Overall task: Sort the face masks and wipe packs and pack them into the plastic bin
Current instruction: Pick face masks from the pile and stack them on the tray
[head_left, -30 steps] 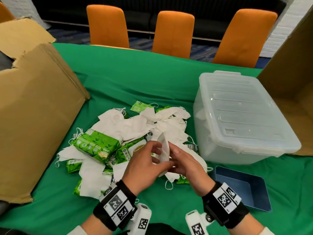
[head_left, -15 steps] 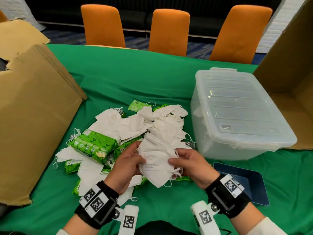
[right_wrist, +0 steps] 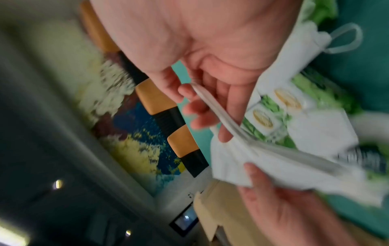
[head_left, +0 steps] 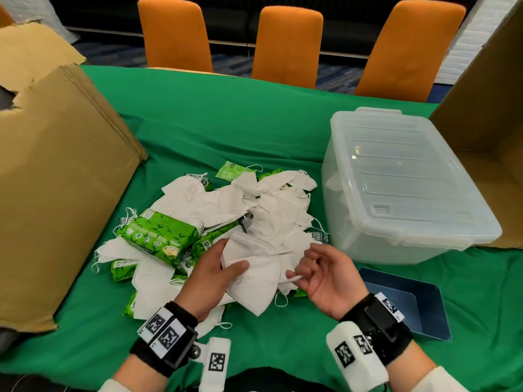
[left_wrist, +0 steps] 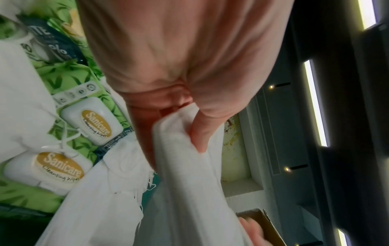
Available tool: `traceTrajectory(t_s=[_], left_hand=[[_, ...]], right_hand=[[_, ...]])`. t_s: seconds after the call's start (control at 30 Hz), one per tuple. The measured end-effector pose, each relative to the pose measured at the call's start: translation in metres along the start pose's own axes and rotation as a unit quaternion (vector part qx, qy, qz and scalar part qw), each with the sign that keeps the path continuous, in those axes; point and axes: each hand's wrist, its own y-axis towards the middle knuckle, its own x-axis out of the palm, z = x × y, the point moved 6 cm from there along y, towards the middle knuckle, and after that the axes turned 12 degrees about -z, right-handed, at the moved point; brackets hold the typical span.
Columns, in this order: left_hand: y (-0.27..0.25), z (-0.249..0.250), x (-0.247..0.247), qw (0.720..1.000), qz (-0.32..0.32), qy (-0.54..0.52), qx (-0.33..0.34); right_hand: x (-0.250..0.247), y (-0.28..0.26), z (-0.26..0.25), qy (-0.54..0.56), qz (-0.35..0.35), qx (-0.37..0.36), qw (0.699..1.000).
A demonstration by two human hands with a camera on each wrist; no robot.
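Head view: left hand [head_left: 209,275] pinches face mask [head_left: 254,281]; right hand [head_left: 325,278] hooks its strap [head_left: 294,278].

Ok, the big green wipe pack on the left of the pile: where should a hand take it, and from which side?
Take the green wipe pack across its narrow width, thumb on one long edge and fingers on the other, coming from above and the left. It lies flat on top of the face masks, its upper face uncovered. The left hand is nearest but is gripping a mask.
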Motion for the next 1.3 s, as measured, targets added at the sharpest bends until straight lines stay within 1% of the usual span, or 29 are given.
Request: traceTrajectory(t_s=[0.03, 0.07, 0.1, 0.17, 0.2, 0.27, 0.33, 0.43, 0.53, 0.6, 0.67, 0.77, 0.9, 0.97, 1.03, 1.07, 1.13, 1.17, 1.2, 1.23, 1.27, 1.3], left_hand=[[0.000, -0.001, 0.000, 1.000, 0.006, -0.003, 0.001], [0.001, -0.001, 0.001, 1.000, 0.009, -0.010, 0.003], [0.002, 0.001, 0.001, 1.000, 0.011, -0.021, 0.006], [0.005, 0.004, 0.002, 0.999, 0.013, -0.045, 0.011], [0.007, 0.005, 0.003, 0.998, 0.010, -0.053, 0.012], [0.010, 0.009, 0.007, 0.999, -0.008, -0.051, 0.008], [0.011, 0.014, 0.012, 0.999, -0.023, -0.029, 0.011], [0.012, 0.024, 0.016, 0.998, -0.041, 0.040, 0.037], [0.014, 0.032, 0.016, 0.988, -0.047, 0.126, 0.072], [0.015, 0.033, 0.014, 0.982, -0.043, 0.167, 0.081], [0.015, 0.030, 0.012, 0.984, -0.035, 0.164, 0.067], [0.016, 0.025, 0.008, 0.982, -0.046, 0.173, 0.054], [0.018, 0.009, -0.003, 0.985, -0.045, 0.166, 0.020], [0.018, -0.001, -0.006, 0.984, -0.043, 0.174, 0.003], [0.019, -0.011, -0.006, 0.984, -0.035, 0.173, -0.017], [0.020, -0.017, -0.006, 0.987, -0.029, 0.154, -0.037], [0.020, -0.034, -0.006, 0.993, -0.013, 0.084, -0.088], [0.018, -0.042, -0.005, 0.993, -0.002, 0.049, -0.112], [0.017, -0.049, -0.006, 0.991, 0.011, 0.023, -0.131], [0.014, -0.055, -0.006, 0.989, 0.024, 0.001, -0.145], [0.012, -0.059, -0.008, 0.987, 0.036, -0.016, -0.154], [0.010, -0.062, -0.008, 0.985, 0.047, -0.033, -0.160]], right_hand=[[0.002, 0.000, 0.002, 0.007, -0.008, 0.014, 1.000], [0.003, 0.001, 0.003, -0.025, -0.015, 0.024, 0.999], [0.004, 0.002, 0.003, -0.087, -0.017, 0.024, 0.996], [0.002, 0.006, -0.001, -0.238, -0.005, 0.004, 0.971], [0.001, 0.007, -0.003, -0.291, 0.004, -0.001, 0.957], [0.002, 0.010, -0.004, -0.332, -0.008, 0.003, 0.943], [0.003, 0.012, -0.004, -0.339, -0.021, 0.003, 0.940], [0.003, 0.012, -0.007, -0.355, -0.011, -0.026, 0.935], [0.003, 0.012, -0.004, -0.355, -0.012, -0.027, 0.934], [0.000, 0.013, -0.004, -0.355, -0.005, -0.031, 0.934], [-0.005, 0.013, -0.006, -0.360, 0.009, -0.035, 0.932], [-0.011, 0.012, -0.009, -0.352, 0.011, -0.036, 0.935], [-0.029, 0.004, -0.027, -0.269, 0.030, -0.064, 0.961], [-0.042, 0.000, -0.036, -0.225, 0.031, -0.056, 0.972], [-0.058, -0.003, -0.040, -0.204, 0.038, -0.041, 0.977], [-0.068, -0.004, -0.040, -0.196, 0.045, -0.034, 0.979], [-0.087, -0.004, -0.039, -0.203, 0.068, -0.027, 0.977], [-0.099, -0.003, -0.039, -0.224, 0.094, -0.029, 0.970], [-0.115, -0.003, -0.042, -0.266, 0.133, -0.038, 0.954], [-0.133, -0.005, -0.049, -0.334, 0.184, -0.050, 0.923], [-0.152, -0.007, -0.059, -0.422, 0.243, -0.057, 0.872], [-0.169, -0.013, -0.071, -0.512, 0.303, -0.052, 0.802]])
